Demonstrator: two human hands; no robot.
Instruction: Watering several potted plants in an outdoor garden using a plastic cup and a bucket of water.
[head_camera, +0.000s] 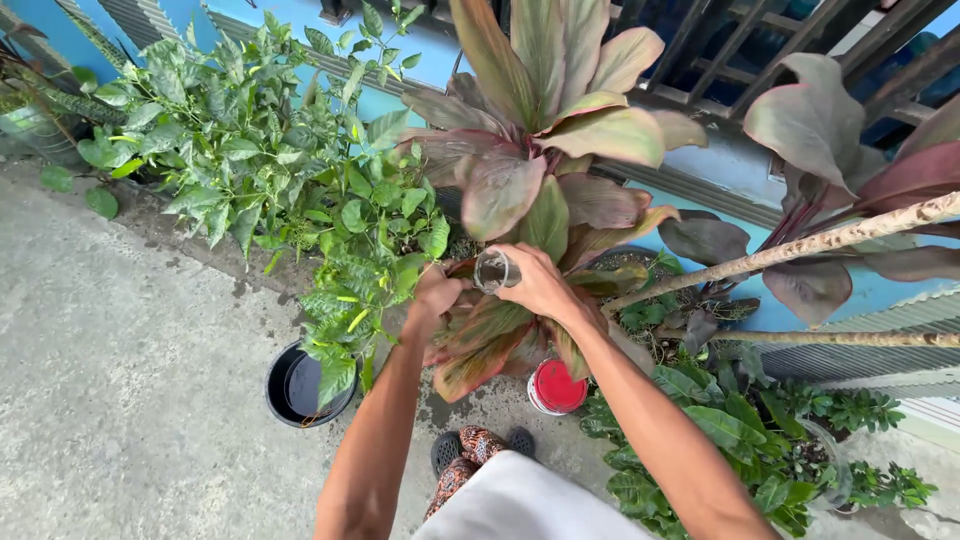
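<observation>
Against a blue wall, a large red-leaved plant rose above a concrete floor, with a black pot and a red-topped container below. Both arms reached into its lower leaves. The right hand gripped a clear cup, tilted with its mouth leftward, toward the left hand, which was curled among leaves just beside it.

Home yard (potted plants, concrete)
</observation>
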